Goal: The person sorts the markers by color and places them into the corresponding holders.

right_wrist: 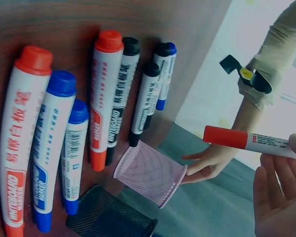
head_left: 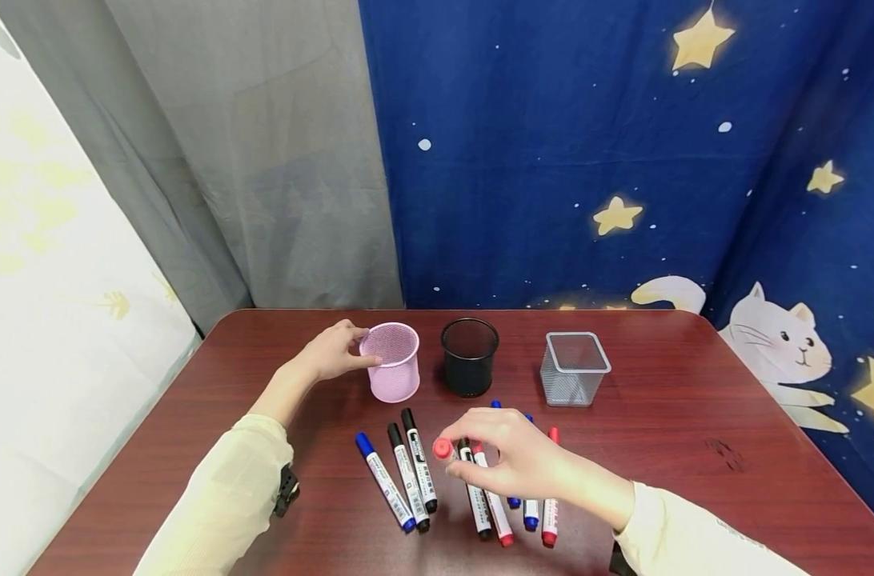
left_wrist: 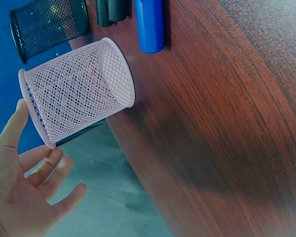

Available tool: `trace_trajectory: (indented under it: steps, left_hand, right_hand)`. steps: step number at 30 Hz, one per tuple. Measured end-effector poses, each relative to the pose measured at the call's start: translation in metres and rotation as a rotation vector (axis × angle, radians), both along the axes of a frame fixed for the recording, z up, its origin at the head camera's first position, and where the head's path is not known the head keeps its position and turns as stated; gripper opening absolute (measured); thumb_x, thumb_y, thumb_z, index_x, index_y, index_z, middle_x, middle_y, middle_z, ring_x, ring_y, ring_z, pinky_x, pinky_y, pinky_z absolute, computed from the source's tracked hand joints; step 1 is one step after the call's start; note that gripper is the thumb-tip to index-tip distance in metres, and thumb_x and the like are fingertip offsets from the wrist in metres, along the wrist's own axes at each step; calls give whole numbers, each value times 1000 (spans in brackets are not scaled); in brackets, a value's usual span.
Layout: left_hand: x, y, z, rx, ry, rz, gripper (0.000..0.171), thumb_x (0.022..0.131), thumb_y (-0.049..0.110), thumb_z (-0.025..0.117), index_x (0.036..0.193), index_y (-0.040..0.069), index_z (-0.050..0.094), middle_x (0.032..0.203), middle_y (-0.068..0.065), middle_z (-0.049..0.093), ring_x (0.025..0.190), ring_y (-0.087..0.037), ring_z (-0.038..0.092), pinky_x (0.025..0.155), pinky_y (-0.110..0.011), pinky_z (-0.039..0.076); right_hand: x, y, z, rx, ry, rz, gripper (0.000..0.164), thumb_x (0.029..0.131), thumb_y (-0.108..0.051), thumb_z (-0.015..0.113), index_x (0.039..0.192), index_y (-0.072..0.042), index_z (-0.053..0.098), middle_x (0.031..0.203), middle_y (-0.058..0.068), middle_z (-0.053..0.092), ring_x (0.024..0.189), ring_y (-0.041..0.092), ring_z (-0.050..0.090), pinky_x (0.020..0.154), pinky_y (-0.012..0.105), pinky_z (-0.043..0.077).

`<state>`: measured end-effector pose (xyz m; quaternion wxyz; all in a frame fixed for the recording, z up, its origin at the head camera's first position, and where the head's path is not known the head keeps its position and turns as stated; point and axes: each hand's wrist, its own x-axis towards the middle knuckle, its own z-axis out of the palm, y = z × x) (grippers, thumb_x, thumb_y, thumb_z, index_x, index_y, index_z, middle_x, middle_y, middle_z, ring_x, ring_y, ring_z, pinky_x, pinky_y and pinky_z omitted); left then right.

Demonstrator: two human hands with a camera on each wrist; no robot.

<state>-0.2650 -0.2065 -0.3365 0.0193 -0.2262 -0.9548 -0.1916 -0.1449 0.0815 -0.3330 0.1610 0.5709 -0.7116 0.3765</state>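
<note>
My left hand point(head_left: 334, 352) holds the rim of a pink mesh pen cup point(head_left: 395, 382), thumb on one side and fingers on the other. In the left wrist view the same pink cup point(left_wrist: 79, 91) has thumb and index finger at its rim. Between the thumb and fingers of my right hand point(head_left: 512, 456) is a red whiteboard marker point(right_wrist: 227, 137), its red end pointing away from the hand. This hand is over several markers lying on the table, among them a black marker point(head_left: 475, 500) and a red marker point(head_left: 498, 508).
A black mesh cup point(head_left: 469, 372) stands right of the pink one, and a square grey mesh holder point(head_left: 572, 388) is farther right. Left of the right hand lie a blue marker point(head_left: 386, 484) and two black ones. Curtains hang behind the reddish-brown table point(head_left: 696, 448).
</note>
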Motion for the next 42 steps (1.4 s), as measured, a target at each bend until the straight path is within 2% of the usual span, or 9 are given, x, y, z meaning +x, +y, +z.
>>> trace_trajectory:
  steps: [7,13,17,20,27,35,42]
  left_hand:
    - [0,0,0,-15,-8,15,64,74,37,69,114,-10,53,92,-14,51,80,-24,48,71,-36,41]
    - [-1,0,-1,-11,-10,20,64,74,37,69,114,-10,53,91,-14,51,80,-25,49,70,-36,41]
    - [0,0,0,-7,-10,13,65,74,37,69,114,-11,53,91,-14,51,82,-28,49,71,-36,40]
    - [-1,0,-1,-4,-7,9,64,74,36,69,114,-11,53,91,-14,51,81,-27,48,70,-36,40]
    - [-2,-1,-3,-18,-3,19,65,74,37,69,114,-11,53,91,-14,51,79,-23,47,70,-35,41]
    - [-2,0,-3,-28,0,17,64,74,38,68,114,-9,54,92,-16,51,79,-22,46,70,-36,40]
    - [-3,-2,-4,-23,-14,32,65,74,39,68,115,-9,53,92,-16,51,80,-23,47,73,-37,41]
  right_hand:
    - [-4,-2,8,-56,-110,-42,23,77,-13,68,98,-10,60,84,-4,60,72,4,52,54,12,40]
    - [3,-9,36,-87,-183,-102,22,70,1,70,89,-3,60,77,2,61,66,9,55,58,22,45]
    - [3,-15,49,-116,-262,-126,20,70,5,67,89,1,60,75,4,61,66,12,57,57,29,47]
    - [-7,-17,47,-124,-285,-152,21,73,2,66,93,0,61,76,3,62,69,11,58,57,30,47]
    - [-34,-24,38,-106,-297,-235,25,77,-13,67,101,-11,62,84,-7,62,78,7,58,60,28,47]
    - [-44,-30,44,-116,-317,-264,24,78,-17,67,101,-12,62,88,-9,62,79,5,57,61,26,47]
    - [-55,-39,48,-168,-357,-281,23,79,-14,67,100,-6,63,83,-1,63,73,9,58,59,28,47]
